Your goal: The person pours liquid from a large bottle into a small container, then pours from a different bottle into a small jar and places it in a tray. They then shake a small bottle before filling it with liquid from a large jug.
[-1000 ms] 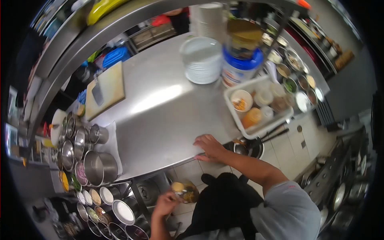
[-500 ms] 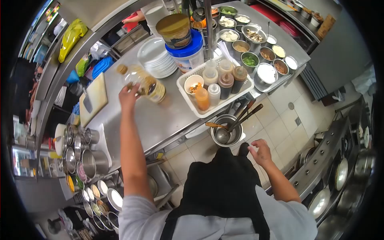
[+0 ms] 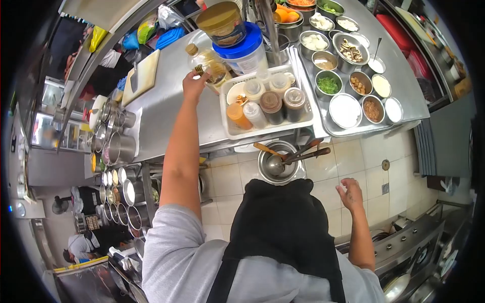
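Observation:
My left hand (image 3: pixel 195 85) is closed on the side of a clear plastic bottle of yellowish oil (image 3: pixel 214 65), which has a tan cap and a label. The bottle stands on the steel counter beside a tub with a blue lid (image 3: pixel 246 48), and it overlaps a stack of white plates behind it. Low over the tiled floor, my right hand (image 3: pixel 350 195) hangs with its fingers apart and nothing in them. A white basket (image 3: pixel 233 132) of squeeze bottles sits just right of the oil bottle.
Bowls of chopped ingredients (image 3: pixel 345 110) crowd the counter at right. Below the counter edge stands a metal pot (image 3: pixel 263 169) with ladles. A cutting board with a knife (image 3: pixel 141 78) lies at left, near steel containers. The stove (image 3: pixel 404 252) is at lower right. Another person (image 3: pixel 83 247) is at lower left.
My left hand has moved the oil bottle right, close to the blue-lidded tub. My view has turned, and my right hand has opened out a little.

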`<state>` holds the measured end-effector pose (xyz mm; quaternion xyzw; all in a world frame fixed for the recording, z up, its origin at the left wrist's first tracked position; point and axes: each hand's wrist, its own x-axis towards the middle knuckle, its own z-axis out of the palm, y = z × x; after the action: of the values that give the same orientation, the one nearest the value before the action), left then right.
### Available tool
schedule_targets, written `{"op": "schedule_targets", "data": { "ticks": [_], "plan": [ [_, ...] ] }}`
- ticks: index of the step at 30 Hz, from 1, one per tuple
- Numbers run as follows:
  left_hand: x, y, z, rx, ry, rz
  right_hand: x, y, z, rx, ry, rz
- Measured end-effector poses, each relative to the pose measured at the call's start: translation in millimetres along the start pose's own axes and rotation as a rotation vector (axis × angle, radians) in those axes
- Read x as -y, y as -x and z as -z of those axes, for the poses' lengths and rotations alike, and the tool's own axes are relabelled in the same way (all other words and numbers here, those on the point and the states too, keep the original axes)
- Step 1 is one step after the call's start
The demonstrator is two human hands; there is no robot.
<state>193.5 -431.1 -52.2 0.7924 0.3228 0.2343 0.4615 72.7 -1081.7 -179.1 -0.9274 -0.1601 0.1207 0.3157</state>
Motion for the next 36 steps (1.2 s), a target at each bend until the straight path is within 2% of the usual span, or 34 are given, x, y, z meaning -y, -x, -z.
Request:
{"op": "schedule_targets", "data": {
  "ticks": [2, 4, 6, 8, 9, 10, 11, 12, 13, 14, 15, 17, 18, 19, 20, 21, 22, 24, 25, 27, 28, 30, 31, 32, 33, 34, 36],
  "plan": [
    [4.1, 3.1, 2.3, -0.015, -0.018, 0.011, -17.4, -9.0, 17.8, -0.031, 0.046, -0.134],
    [12.3, 4.1, 9.6, -0.015, -0.042, 0.014, -38.2, -11.7, 23.8, -0.051, 0.071, -0.13],
    [11.5, 11.6, 10.9, -0.014, 0.056, 0.007, -44.6, -7.5, 27.8, -0.167, 0.111, -0.022],
    [40.9, 1.1, 17.9, -0.17, -0.22, -0.19, -39.1, 9.0, 26.9, -0.228, 0.095, -0.081],
    [45.0, 6.3, 17.7, -0.278, 0.087, -0.157, -31.2, 18.6, 25.5, -0.202, 0.056, -0.127],
    [17.5, 30.2, 24.2, -0.315, 0.206, -0.026, -24.3, 27.6, 25.4, -0.183, 0.014, -0.171],
    [-4.2, 59.0, 28.1, -0.376, 0.244, -0.052, -18.9, 38.1, 25.5, -0.241, 0.022, -0.2],
    [-15.0, 86.3, 26.8, -0.43, 0.454, -0.156, -13.7, 50.3, 23.7, -0.188, -0.001, -0.248],
    [-37.9, 122.6, 25.3, -0.456, 0.542, -0.203, -9.8, 57.8, 22.6, -0.129, -0.031, -0.286],
    [-46.3, 154.8, 26.5, -0.422, 0.542, -0.301, -7.2, 63.1, 23.8, -0.168, -0.033, -0.298],
    [-51.4, 182.0, 20.6, -0.295, 0.716, -0.418, -5.3, 67.5, 26.1, -0.145, -0.072, -0.311],
    [-74.0, 237.8, -7.2, -0.028, 0.966, -0.461, -4.8, 64.8, 31.3, -0.133, -0.208, -0.338],
    [-82.9, 261.1, -21.6, 0.132, 0.876, -0.404, 7.7, 57.9, 43.4, -0.163, -0.217, -0.341],
    [-90.5, 284.0, -36.6, 0.339, 0.858, -0.243, 28.1, 49.2, 65.2, -0.167, -0.417, -0.382],
    [-109.2, 302.9, -50.5, 0.549, 0.788, -0.267, 33.7, 43.6, 81.6, -0.17, -0.619, -0.417],
    [-124.2, 318.7, -65.1, 0.718, 0.723, -0.267, 25.8, 35.7, 86.0, -0.232, -0.795, -0.291],
    [-128.4, 327.3, -82.6, 0.888, 0.692, -0.303, 18.0, 34.7, 94.5, -0.258, -0.811, -0.298],
    [-153.1, 353.1, -116.6, 1.091, 0.678, -0.345, 40.0, 30.6, 143.1, -0.407, -0.835, 0.028],
    [-161.2, 362.4, -138.4, 1.17, 0.652, -0.333, 45.2, 33.4, 172.2, -0.433, -0.848, 0.019],
    [-173.6, 379.5, -186.1, 1.292, 0.559, -0.367, 40.8, 44.4, 227.1, -0.405, -0.598, 0.256],
    [-182.0, 388.1, -213.8, 1.33, 0.496, -0.42, 23.4, 47.8, 242.2, -0.423, -0.601, 0.251],
    [-213.2, 414.3, -271.2, 1.364, 0.443, -0.334, -20.6, 51.3, 273.5, -0.5, -0.364, 0.237],
    [-218.4, 424.9, -305.2, 1.376, 0.385, -0.302, -50.9, 51.9, 282.6, -0.512, -0.338, 0.143],
    [-224.2, 433.9, -339.8, 1.387, 0.326, -0.268, -84.6, 51.6, 288.3, -0.521, -0.336, 0.152],
    [-240.5, 446.1, -369.0, 1.393, 0.196, -0.195, -118.7, 53.6, 290.8, -0.549, -0.295, -0.012],
    [-256.5, 458.3, -396.0, 1.393, 0.199, -0.192, -145.3, 59.4, 298.2, -0.57, -0.25, -0.18],
    [-293.5, 482.3, -453.9, 1.526, 0.134, -0.273, -186.2, 72.6, 331.0, -0.526, -0.264, -0.244]
  ]
}}
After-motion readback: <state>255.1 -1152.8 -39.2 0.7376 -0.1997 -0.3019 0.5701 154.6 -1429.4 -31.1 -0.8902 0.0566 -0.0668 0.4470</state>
